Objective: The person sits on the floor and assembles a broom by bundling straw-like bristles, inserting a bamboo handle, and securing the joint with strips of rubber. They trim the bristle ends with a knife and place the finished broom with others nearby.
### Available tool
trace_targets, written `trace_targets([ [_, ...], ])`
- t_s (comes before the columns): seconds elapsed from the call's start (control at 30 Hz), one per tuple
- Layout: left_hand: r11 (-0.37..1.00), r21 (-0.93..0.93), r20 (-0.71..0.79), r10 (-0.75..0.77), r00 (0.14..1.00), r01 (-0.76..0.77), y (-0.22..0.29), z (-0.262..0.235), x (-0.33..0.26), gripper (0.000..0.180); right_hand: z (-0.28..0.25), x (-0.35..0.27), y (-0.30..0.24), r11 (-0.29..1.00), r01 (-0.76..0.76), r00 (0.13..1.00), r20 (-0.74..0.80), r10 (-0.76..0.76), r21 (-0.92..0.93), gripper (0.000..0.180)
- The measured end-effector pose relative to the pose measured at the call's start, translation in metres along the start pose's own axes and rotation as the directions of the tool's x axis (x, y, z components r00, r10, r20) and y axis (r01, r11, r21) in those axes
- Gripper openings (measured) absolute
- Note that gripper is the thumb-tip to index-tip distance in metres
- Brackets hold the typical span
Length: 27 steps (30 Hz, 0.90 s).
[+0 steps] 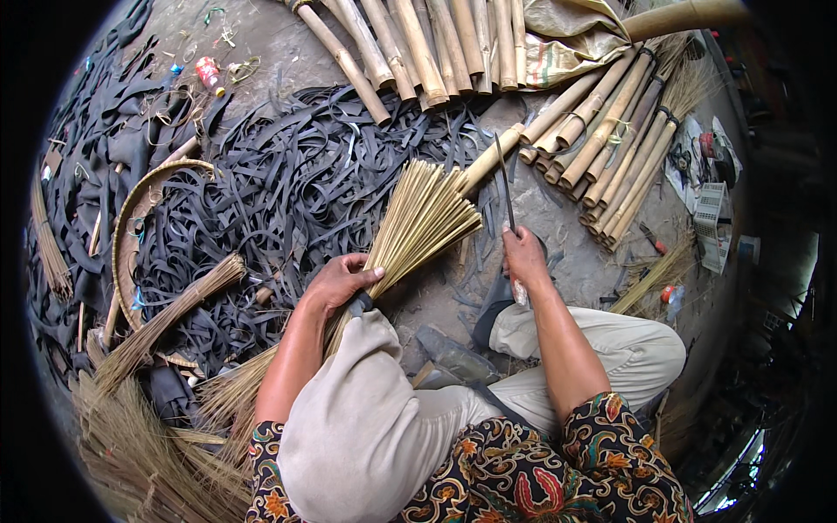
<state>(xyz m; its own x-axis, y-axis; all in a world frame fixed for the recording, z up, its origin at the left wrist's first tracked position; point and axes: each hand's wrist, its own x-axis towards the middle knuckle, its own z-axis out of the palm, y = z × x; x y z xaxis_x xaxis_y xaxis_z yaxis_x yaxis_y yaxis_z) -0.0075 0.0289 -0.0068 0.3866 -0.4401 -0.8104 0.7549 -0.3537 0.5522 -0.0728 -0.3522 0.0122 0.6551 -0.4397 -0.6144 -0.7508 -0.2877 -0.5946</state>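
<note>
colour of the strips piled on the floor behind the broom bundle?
Black strips, a tangled heap; only the head view shows them.

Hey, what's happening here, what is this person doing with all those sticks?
A seated person is working on a fanned bundle of thin tan broom sticks that rests across their knee. Their left hand grips the bundle where it narrows, and their right hand holds a long dark knife blade upright beside the splayed ends. A heap of black rubber strips covers the ground in front, with bamboo poles stacked beyond and more loose stick bundles on the person's left.
</note>
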Motion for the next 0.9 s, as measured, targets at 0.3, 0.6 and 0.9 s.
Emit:
trace_targets([
  [0.3, 0.996, -0.027, 0.03, -0.082, 0.996, 0.083, -0.01, 0.0, 0.02, 0.056, -0.002, 0.002, 0.006, 0.999, 0.002, 1.0, 0.003, -0.003, 0.036, 0.035],
  [0.6, 0.654, 0.751, -0.11, 0.254, 0.961, -0.087, 0.023, 0.042, 0.004, 0.074, 0.0, 0.012, 0.019, 0.961, 0.126, 0.986, -0.075, -0.149, -0.246, 0.039],
  [0.9, 0.521, 0.841, -0.251, 0.141, 0.958, 0.144, 0.037, 0.051, 0.005, 0.062, -0.02, 0.028, -0.035, 0.949, 0.129, 0.989, -0.036, -0.145, -0.288, 0.038],
])
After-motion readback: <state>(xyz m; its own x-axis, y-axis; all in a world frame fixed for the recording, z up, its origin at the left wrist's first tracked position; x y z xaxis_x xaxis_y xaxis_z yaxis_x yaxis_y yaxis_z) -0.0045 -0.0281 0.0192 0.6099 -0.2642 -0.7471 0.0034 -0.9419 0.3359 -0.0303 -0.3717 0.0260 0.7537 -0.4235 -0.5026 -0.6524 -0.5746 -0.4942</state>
